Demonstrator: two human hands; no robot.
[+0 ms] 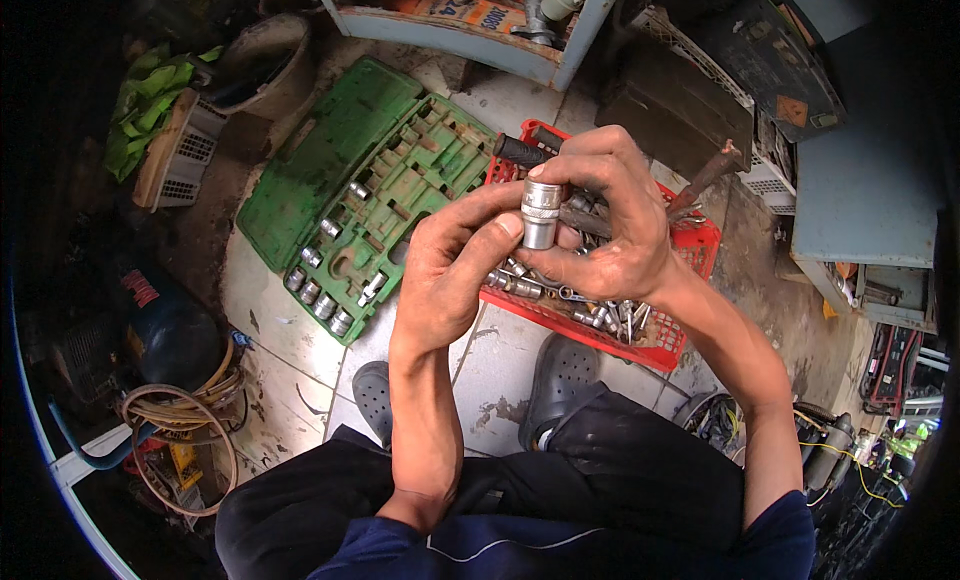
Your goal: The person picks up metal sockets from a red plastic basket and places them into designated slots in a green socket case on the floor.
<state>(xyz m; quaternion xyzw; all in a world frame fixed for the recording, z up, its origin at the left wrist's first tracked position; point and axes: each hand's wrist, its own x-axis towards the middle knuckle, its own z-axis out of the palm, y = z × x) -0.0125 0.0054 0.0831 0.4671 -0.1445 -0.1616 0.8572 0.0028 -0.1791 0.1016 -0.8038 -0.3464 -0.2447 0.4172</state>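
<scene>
Between both hands I hold a chromed steel socket (540,214) upright, with a knurled band round its middle. My left hand (457,265) pinches it from the left with thumb and forefinger. From the right, my right hand (619,212) has its fingertips at the socket's top and its thumb near the lower end. Beneath the hands lies a red plastic basket (637,351) heaped with sockets, spanners and other tools, partly hidden by my right hand. To the left a green socket-set case (330,152) lies opened flat, with several sockets (324,306) seated along its near edge.
A blue-grey metal cabinet (450,36) stands beyond the case. At the left are a bucket (262,62), a white crate (187,160), a dark tank (161,340) and a coiled hose (180,430). A grey metal bench (870,205) stands at the right. Tiled floor (277,355) runs beneath my clogs.
</scene>
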